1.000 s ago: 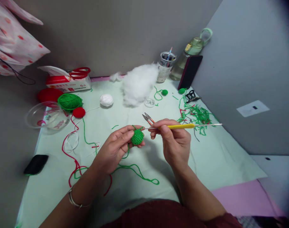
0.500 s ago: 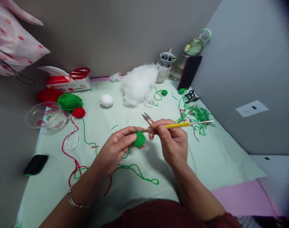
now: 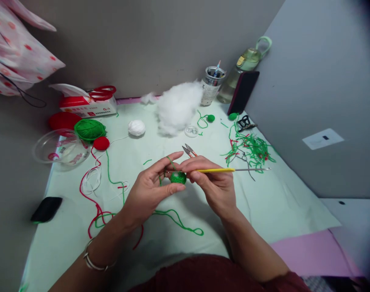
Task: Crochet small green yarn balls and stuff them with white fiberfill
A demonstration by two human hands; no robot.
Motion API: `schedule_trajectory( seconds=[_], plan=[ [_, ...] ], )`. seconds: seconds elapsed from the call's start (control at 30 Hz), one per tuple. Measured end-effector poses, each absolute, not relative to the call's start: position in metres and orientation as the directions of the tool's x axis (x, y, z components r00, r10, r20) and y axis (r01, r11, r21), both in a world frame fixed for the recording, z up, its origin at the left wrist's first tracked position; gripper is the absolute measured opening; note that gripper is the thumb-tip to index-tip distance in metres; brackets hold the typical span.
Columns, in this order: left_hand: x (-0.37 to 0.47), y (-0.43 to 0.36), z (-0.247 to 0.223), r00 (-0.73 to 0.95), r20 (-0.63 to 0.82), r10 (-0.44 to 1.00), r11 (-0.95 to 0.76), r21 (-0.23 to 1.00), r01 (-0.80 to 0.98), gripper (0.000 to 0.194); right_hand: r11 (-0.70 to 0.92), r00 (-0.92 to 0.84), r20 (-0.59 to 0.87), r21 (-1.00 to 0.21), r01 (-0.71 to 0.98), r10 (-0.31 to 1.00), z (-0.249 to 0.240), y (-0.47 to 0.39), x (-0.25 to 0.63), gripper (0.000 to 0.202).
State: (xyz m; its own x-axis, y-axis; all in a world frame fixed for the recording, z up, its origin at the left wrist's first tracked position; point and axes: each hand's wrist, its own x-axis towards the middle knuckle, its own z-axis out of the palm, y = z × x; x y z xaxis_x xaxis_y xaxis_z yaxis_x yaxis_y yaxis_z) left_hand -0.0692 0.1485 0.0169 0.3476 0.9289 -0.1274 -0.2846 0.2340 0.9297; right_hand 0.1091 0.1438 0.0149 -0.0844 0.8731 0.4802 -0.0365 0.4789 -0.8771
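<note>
A small round green crochet piece [image 3: 178,178] is held between the fingers of my left hand [image 3: 151,184], with its thumb below the piece. Green yarn runs up over the raised left index finger. My right hand [image 3: 214,182] grips a crochet hook [image 3: 217,170] by its yellow handle. One thin metal end points left to the top of the green piece; the other sticks out to the right. Just behind my fingers lie small thread snips [image 3: 189,151], their handles partly hidden. A looped green yarn strand [image 3: 179,223] lies on the table below my hands.
White stuffing [image 3: 180,107] sits at the back, near a pen cup [image 3: 212,87], a bottle [image 3: 247,61] and a propped phone [image 3: 243,93]. Yarn scraps [image 3: 252,150] lie right. Left are yarn balls [image 3: 90,129], a clear tub [image 3: 60,150], a tissue box [image 3: 87,106] and red scissors [image 3: 102,93].
The green piece has been tipped so its white-looking centre faces up. My left index finger has lifted with the yarn, and my right hand with the hook has shifted slightly left.
</note>
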Motion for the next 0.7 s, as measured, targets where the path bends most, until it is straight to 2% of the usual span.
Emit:
schedule_trajectory(
  seconds=[0.23,0.33,0.53,0.7],
  plan=[
    [-0.071,0.148,0.013,0.318,-0.12,0.94,0.194,0.957,-0.214,0.09,0.457,-0.101,0.46,-0.888,-0.054,0.882,0.017,0.143,0.108,0.012],
    [-0.071,0.149,0.016,0.306,-0.144,0.941,0.208,0.96,-0.189,0.096,0.417,-0.077,0.428,-0.9,-0.126,0.901,0.013,0.143,0.107,0.012],
    [-0.072,0.15,0.024,0.301,-0.143,0.943,0.189,0.973,-0.13,0.085,0.164,-0.103,0.221,-0.904,-0.396,0.97,0.007,0.146,0.107,0.013],
    [-0.074,0.148,0.025,0.317,-0.156,0.935,0.202,0.973,-0.116,0.083,0.112,-0.16,0.206,-0.881,-0.46,0.965,0.009,0.149,0.109,0.017]
  ],
)
